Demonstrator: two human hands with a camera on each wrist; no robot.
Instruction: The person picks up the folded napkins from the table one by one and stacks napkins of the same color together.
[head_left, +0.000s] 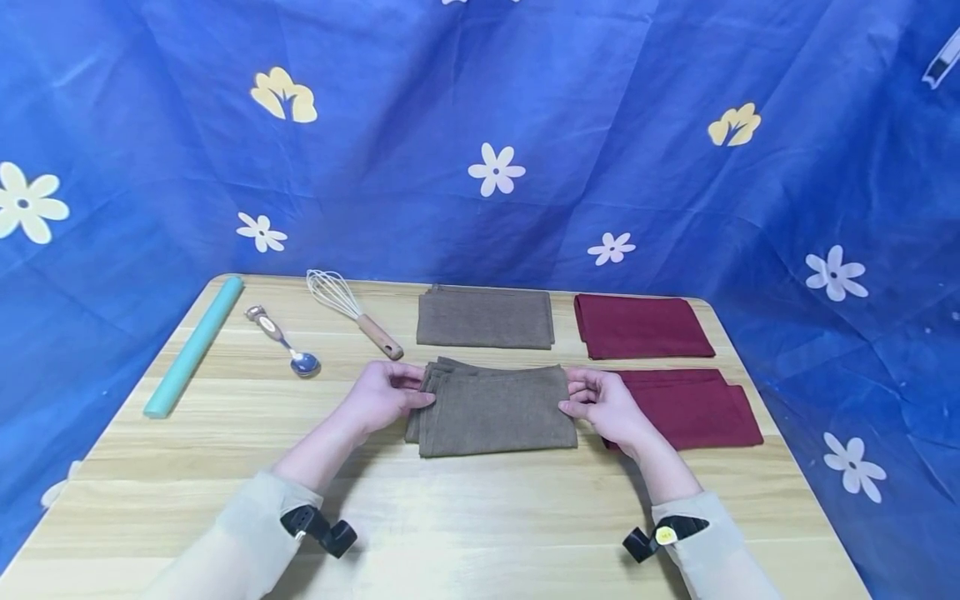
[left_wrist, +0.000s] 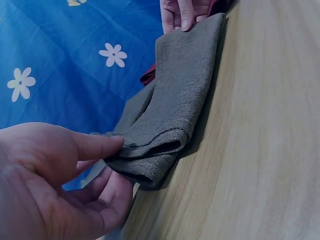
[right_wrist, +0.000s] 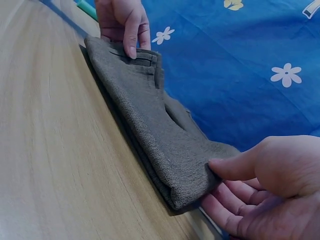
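Here the left hand (head_left: 386,393) and right hand (head_left: 603,402) each pinch an end of the folded brown cloth (head_left: 497,410) on the wooden table (head_left: 465,517).

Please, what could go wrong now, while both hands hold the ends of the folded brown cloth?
1. The left hand pinches uneven, fanned layers of the brown cloth, so the fold may slip apart if lifted.
2. The right hand lies over the near red cloth and could drag it.
3. The spoon and whisk lie near the left hand; a sweep might knock them.
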